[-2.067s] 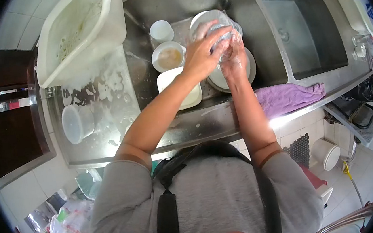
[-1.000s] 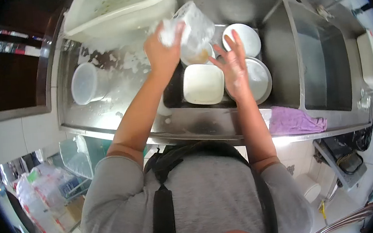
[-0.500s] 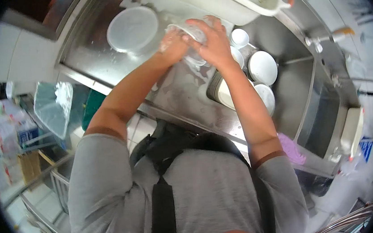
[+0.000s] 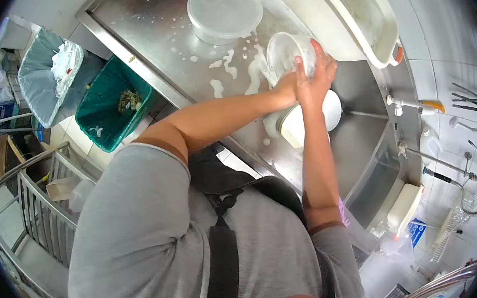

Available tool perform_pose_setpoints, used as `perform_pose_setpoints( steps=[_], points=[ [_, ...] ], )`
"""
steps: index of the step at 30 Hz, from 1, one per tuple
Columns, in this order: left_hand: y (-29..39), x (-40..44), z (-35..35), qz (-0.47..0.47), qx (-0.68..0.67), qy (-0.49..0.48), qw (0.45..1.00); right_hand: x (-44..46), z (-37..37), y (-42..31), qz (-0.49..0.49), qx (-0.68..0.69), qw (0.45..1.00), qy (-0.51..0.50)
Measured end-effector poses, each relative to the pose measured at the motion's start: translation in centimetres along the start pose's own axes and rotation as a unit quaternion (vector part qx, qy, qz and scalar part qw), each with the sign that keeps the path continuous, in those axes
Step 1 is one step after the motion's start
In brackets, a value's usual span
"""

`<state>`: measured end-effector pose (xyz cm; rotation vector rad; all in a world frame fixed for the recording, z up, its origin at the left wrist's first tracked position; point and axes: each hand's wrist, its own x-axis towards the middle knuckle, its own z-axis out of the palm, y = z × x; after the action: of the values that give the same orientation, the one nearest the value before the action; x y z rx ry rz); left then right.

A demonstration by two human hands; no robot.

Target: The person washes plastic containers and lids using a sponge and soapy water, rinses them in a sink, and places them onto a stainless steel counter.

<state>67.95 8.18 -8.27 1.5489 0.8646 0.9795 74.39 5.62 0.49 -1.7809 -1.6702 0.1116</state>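
Fingers of the right hand (image 4: 314,87) are closed around the side of a clear plastic tub (image 4: 284,52), which is tipped so that its open mouth faces left; the left hand (image 4: 286,90) is at its lower edge, its fingers hidden, so I cannot tell whether they grip. The tub looks midway through handling — in hand, not set down. Left of the fingers and farther off, a larger round container (image 4: 225,9) stands on the steel counter (image 4: 146,20), possibly finished with, though the picture cannot confirm it. Just below the fingers, partly behind the right forearm, a squarish white dish (image 4: 291,128) and a round white dish (image 4: 333,110) are in the sink (image 4: 359,91), held by neither hand; these I judge to be left.

Foam patches (image 4: 230,65) lie wet on the counter, left of the fingers. Beyond the fingertips sits a long white basin (image 4: 328,11). Farther right come a tap (image 4: 397,101) and tiled wall (image 4: 441,20); well off to the left — a green-lined bin (image 4: 108,122) and a pale-lined bin (image 4: 43,93).
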Motion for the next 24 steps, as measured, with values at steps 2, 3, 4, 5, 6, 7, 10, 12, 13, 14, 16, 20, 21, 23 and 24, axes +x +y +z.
perform_pose_setpoints(
  steps=[2, 3, 4, 5, 6, 7, 10, 12, 13, 14, 16, 20, 21, 23, 24],
  points=[
    [-1.0, 0.2, -1.7, 0.069, 0.178, -0.024, 0.981, -0.2, -0.5, 0.4, -0.004, -0.083, 0.996, -0.042],
    [-2.7, 1.6, -3.1, 0.156, 0.425, -0.084, 0.888, -0.3, -1.4, -0.5, 0.000, -0.088, 0.995, -0.046],
    [-2.9, 3.9, -5.2, 0.239, 0.379, -0.098, 0.888, 0.0, -2.4, -1.8, 0.033, -0.021, 0.995, -0.087],
    [-1.5, 4.1, -6.2, 0.241, 0.378, -0.097, 0.888, 0.3, -2.9, -2.5, 0.064, 0.048, 0.989, -0.128],
    [0.0, 3.8, -7.0, 0.167, 0.375, -0.108, 0.905, -0.8, -2.0, -0.8, 0.018, 0.132, 0.987, -0.086],
    [0.9, 3.6, -7.6, 0.093, 0.371, -0.116, 0.917, -2.2, -0.5, 0.7, 0.014, 0.131, 0.988, -0.085],
    [0.7, 2.4, -4.8, 0.029, 0.231, -0.146, 0.962, -5.6, 2.7, 2.6, -0.033, 0.148, 0.988, 0.019],
    [-1.0, 1.9, -2.1, -0.027, -0.007, -0.142, 0.990, -3.9, 1.6, 1.8, -0.034, 0.107, 0.994, 0.003],
    [-1.8, 1.7, -1.1, -0.055, -0.126, -0.136, 0.981, -2.6, 0.8, 0.7, -0.033, 0.065, 0.997, -0.013],
    [-2.1, 1.4, -0.6, -0.084, -0.244, -0.133, 0.957, -1.5, 0.4, -0.4, -0.030, -0.005, 0.999, -0.012],
    [-2.4, 2.1, -5.2, 0.115, 0.110, -0.126, 0.979, 0.4, -1.2, -2.0, 0.022, -0.024, 0.998, -0.061],
    [3.3, 2.5, -6.2, 0.015, 0.461, -0.142, 0.876, 1.6, -1.1, -2.7, 0.102, -0.022, 0.990, -0.091],
    [3.7, 2.2, -4.4, 0.017, 0.462, -0.138, 0.876, 1.8, -0.5, -2.3, 0.130, -0.011, 0.988, -0.077],
    [3.2, 1.6, -0.6, -0.049, -0.190, -0.012, 0.981, 1.9, 0.5, 0.8, 0.209, 0.153, 0.965, -0.039],
    [3.6, 2.1, -1.1, -0.049, -0.191, -0.012, 0.980, 1.8, 0.7, 1.8, 0.284, 0.310, 0.907, -0.003]
  ],
)
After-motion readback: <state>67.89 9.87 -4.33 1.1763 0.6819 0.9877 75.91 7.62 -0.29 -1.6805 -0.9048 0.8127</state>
